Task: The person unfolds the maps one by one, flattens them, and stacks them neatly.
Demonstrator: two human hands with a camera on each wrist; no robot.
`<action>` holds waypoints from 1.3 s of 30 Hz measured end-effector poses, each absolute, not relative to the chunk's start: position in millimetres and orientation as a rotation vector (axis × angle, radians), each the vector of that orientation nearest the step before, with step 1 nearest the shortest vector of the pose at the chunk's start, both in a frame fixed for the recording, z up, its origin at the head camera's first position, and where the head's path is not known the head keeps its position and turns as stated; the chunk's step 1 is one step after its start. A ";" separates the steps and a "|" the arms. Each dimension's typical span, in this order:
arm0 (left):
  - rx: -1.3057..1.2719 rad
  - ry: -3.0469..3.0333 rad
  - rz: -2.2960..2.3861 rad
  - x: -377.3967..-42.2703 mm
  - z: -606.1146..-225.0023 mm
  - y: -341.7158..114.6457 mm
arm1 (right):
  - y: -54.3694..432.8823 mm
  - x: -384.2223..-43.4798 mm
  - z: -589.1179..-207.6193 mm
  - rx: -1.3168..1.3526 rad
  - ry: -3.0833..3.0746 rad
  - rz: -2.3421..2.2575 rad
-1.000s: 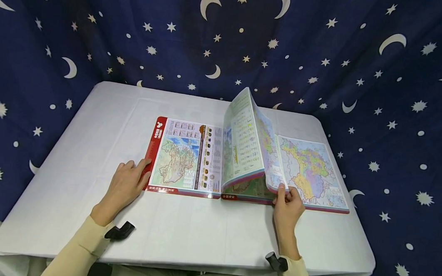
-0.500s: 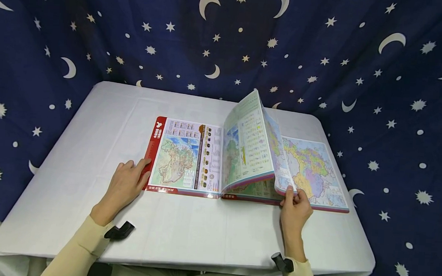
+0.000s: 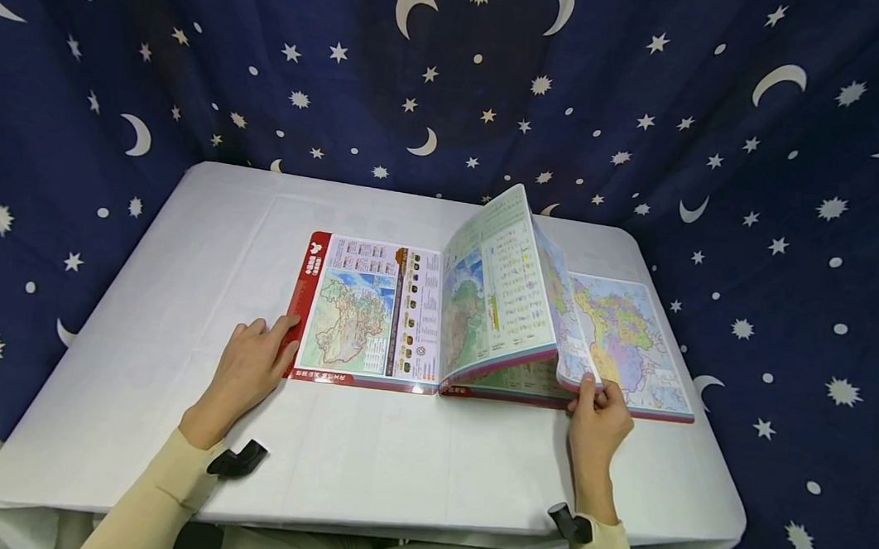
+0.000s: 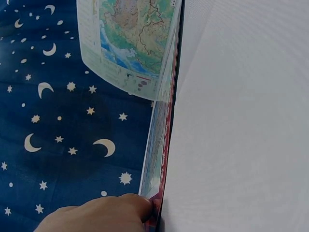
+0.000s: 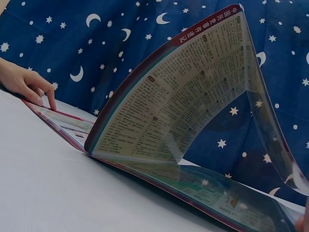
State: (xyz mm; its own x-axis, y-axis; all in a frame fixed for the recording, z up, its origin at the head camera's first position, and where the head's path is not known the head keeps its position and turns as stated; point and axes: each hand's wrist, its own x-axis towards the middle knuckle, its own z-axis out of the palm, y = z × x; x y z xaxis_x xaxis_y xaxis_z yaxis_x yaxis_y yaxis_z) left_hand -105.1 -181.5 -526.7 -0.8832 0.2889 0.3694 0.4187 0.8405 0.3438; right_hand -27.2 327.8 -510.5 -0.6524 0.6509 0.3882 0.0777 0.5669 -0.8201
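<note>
A laminated folding map with red borders lies along the table, its left panel flat. My left hand rests at the red left edge, index finger down on the border, as the right wrist view also shows. To the right a double leaf rises from the spine, bends in a sharp fold at the top and comes down again. My right hand pinches that leaf's lower corner between thumb and fingers. Under it, a colourful map panel lies flat. In the right wrist view the arched leaf's printed underside shows.
A white cloth covers the table. A dark blue curtain with moons and stars hangs close behind and on both sides. Black wrist cameras sit on both sleeves.
My right hand has moved right and a little nearer, drawing the leaf's corner with it. The fold leans further right and its peak is slightly lower. My left hand stays put.
</note>
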 end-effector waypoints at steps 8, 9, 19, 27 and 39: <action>-0.539 -2.711 -0.618 -105.8 -527.1 -182.1 | 338.6 -24.9 -510.8 -0.610 -2.078 1.044; -0.542 -2.705 -0.618 -106.1 -527.4 -182.1 | 339.5 -24.7 -510.8 -0.609 -2.075 1.044; -0.553 -2.671 -0.622 -106.3 -528.4 -182.0 | 343.6 -23.4 -510.3 -0.615 -2.071 1.061; -0.545 -2.692 -0.621 -106.1 -528.1 -182.1 | 355.2 -22.3 -513.1 -0.667 -2.068 1.022; -0.555 -2.676 -0.629 -105.9 -528.0 -182.2 | 357.8 -20.5 -510.2 -0.678 -2.018 1.083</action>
